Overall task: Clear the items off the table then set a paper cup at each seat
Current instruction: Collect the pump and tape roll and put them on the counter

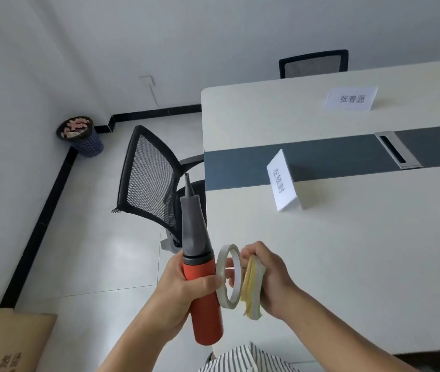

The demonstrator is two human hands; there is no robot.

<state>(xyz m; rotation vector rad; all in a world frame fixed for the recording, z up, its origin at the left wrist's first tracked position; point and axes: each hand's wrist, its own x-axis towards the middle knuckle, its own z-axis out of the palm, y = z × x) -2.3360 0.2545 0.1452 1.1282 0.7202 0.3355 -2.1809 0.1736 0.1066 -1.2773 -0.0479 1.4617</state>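
left hand (pixel 184 288): fingers and thumb wrapped round the orange body of the pump (pixel 200 294), grey nozzle pointing up and away. Full-fist grip, probably because the pump is long and top-heavy.
right hand (pixel 270 275): curled round a pastel paper pad (pixel 252 291), squeezed between palm and fingers. Fingers also show through the tape roll (pixel 220 261), so the roll looks hooked on them; exact contact hard to tell.
why bundled: my read is one trip instead of three, small stuff doubled up in one hand and the bulky item alone in the other.
position: both hands are off the near-left corner of the table (pixel 361 264), the loads just beside each other, left thumb touching the tape's rim.
table: two name cards stand on it, one near (pixel 283 183) and one far (pixel 350 99). Blurred white thing at the right edge, can't identify.
drop-off candidates: cardboard box (pixel 12 339) at lower left, bin (pixel 80 135) in the corner. A guess only.
seats: mesh chair (pixel 149 181) at the table end, another (pixel 313 64) on the far side.
paper cups: none in view.
stage: clearing phase, cup step not begun.
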